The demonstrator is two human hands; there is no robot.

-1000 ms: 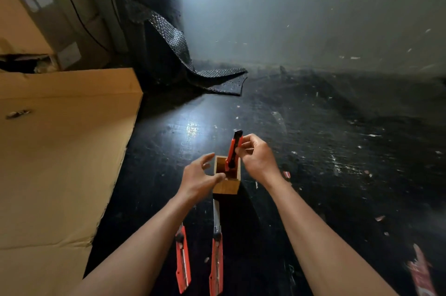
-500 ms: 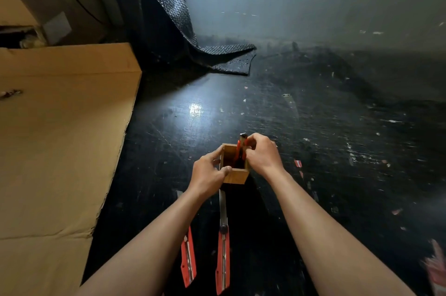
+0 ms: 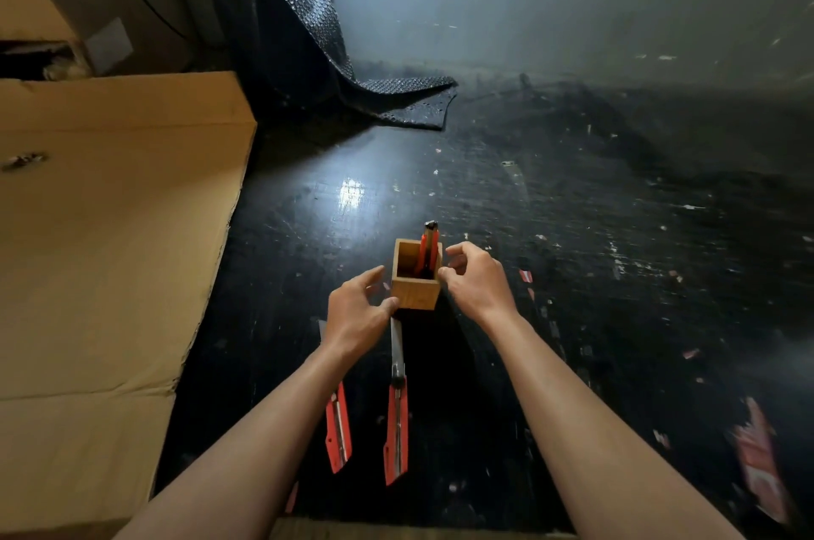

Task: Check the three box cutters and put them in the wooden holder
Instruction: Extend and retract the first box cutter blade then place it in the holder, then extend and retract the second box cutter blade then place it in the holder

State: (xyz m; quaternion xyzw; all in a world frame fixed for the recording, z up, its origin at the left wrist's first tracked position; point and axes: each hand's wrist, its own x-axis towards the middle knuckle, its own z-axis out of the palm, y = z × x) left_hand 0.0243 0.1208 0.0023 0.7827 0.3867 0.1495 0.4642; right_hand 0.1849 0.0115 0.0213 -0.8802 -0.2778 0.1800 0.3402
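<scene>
A small square wooden holder point(image 3: 416, 295) stands upright on the black floor. One orange box cutter point(image 3: 430, 246) stands inside it against the far right corner, black end up. My left hand point(image 3: 357, 312) holds the holder's near left corner, thumb on the front face. My right hand point(image 3: 478, 281) is just right of the holder with fingers loosely curled and nothing in it. Two more orange cutters lie on the floor nearer to me: one point(image 3: 396, 425) with its blade extended toward the holder, the other point(image 3: 338, 429) partly under my left forearm.
A large flat cardboard sheet point(image 3: 110, 253) covers the floor at left. A roll of black bubble wrap point(image 3: 317, 37) stands at the back with its loose end on the floor. Red paper scraps point(image 3: 760, 460) lie at the right. A pale wall rises behind.
The orange cutter went down into the holder and my right hand let go of it. My left hand closed onto the holder's corner.
</scene>
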